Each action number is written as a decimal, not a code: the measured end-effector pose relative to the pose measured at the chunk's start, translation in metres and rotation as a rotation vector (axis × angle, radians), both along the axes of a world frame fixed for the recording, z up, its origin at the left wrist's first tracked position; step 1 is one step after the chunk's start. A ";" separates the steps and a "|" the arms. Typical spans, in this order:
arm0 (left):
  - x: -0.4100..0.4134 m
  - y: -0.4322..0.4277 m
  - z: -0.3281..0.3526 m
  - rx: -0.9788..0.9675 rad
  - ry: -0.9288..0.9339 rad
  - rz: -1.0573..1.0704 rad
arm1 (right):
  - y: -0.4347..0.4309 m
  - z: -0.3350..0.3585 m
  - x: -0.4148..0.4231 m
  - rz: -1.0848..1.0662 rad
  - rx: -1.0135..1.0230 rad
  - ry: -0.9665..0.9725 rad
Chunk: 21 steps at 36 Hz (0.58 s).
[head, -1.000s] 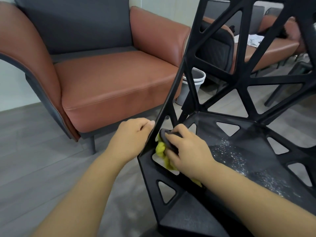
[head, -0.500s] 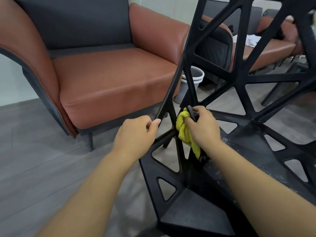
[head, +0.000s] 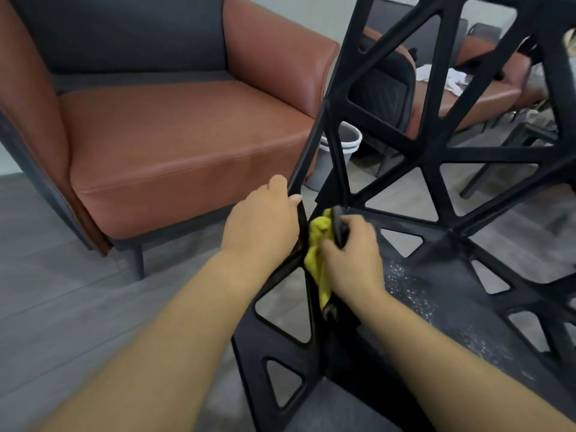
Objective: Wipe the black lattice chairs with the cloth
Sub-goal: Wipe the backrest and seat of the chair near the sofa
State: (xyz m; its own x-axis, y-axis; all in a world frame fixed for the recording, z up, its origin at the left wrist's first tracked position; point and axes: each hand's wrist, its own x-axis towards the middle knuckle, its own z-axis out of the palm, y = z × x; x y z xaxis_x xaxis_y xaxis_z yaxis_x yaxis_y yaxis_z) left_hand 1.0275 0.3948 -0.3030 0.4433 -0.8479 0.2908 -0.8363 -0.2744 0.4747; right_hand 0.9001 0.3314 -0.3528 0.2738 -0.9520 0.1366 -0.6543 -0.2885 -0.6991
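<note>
While R hand (head: 352,257) holds cloth (head: 318,244) to chair (head: 461,275), grey buckets (head: 351,138) sit nested.

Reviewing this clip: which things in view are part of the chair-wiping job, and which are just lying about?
In the job: black lattice chair; yellow cloth, held against it by the right hand; left hand, gripping a strut.
Lying about: brown armchair; grey bucket on the floor; brown sofa behind, white items on it.
</note>
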 end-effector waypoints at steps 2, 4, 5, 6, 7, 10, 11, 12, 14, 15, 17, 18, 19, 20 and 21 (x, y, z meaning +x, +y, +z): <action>0.000 0.001 -0.003 0.011 -0.044 0.009 | -0.027 -0.007 0.002 -0.127 0.075 -0.050; 0.000 0.002 -0.004 0.011 -0.041 0.012 | -0.045 -0.010 0.006 -0.151 0.090 -0.017; 0.000 0.001 -0.004 0.012 -0.032 0.011 | -0.053 -0.010 0.009 -0.150 0.071 0.021; 0.001 0.001 -0.003 0.011 -0.022 0.010 | -0.061 -0.010 0.012 -0.157 0.038 0.058; 0.001 0.000 -0.003 0.007 -0.012 0.009 | -0.069 -0.008 0.015 -0.177 0.001 0.084; 0.001 0.000 -0.005 -0.008 0.004 0.011 | -0.092 -0.006 0.021 -0.280 -0.041 0.094; 0.001 -0.001 -0.005 -0.014 0.003 0.010 | -0.097 -0.007 0.022 -0.300 -0.031 0.103; 0.001 -0.001 -0.005 -0.020 0.002 0.008 | -0.099 -0.008 0.023 -0.309 -0.024 0.110; 0.002 -0.002 -0.005 -0.034 0.001 0.005 | -0.101 -0.009 0.025 -0.309 -0.015 0.127; 0.003 -0.003 -0.005 -0.044 0.000 0.003 | -0.100 -0.008 0.025 -0.303 -0.009 0.144; 0.003 -0.003 -0.006 -0.063 0.005 -0.001 | -0.096 -0.006 0.024 -0.282 0.030 0.190; 0.003 -0.003 -0.006 -0.070 0.011 0.000 | -0.092 -0.004 0.022 -0.261 0.051 0.213; 0.003 -0.003 -0.006 -0.078 0.017 0.002 | -0.086 -0.004 0.020 -0.230 0.067 0.233; 0.003 -0.003 -0.006 -0.083 0.024 0.002 | -0.078 -0.004 0.018 -0.194 0.071 0.247; 0.003 -0.003 -0.006 -0.089 0.032 0.001 | -0.068 -0.004 0.014 -0.156 0.066 0.251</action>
State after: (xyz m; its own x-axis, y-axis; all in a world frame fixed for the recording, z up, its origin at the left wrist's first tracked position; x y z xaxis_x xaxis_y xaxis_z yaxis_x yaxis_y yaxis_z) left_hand 1.0310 0.3917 -0.3090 0.4540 -0.8191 0.3507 -0.8203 -0.2307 0.5233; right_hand 0.9145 0.2630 -0.3565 0.1411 -0.9898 0.0193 -0.8420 -0.1303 -0.5236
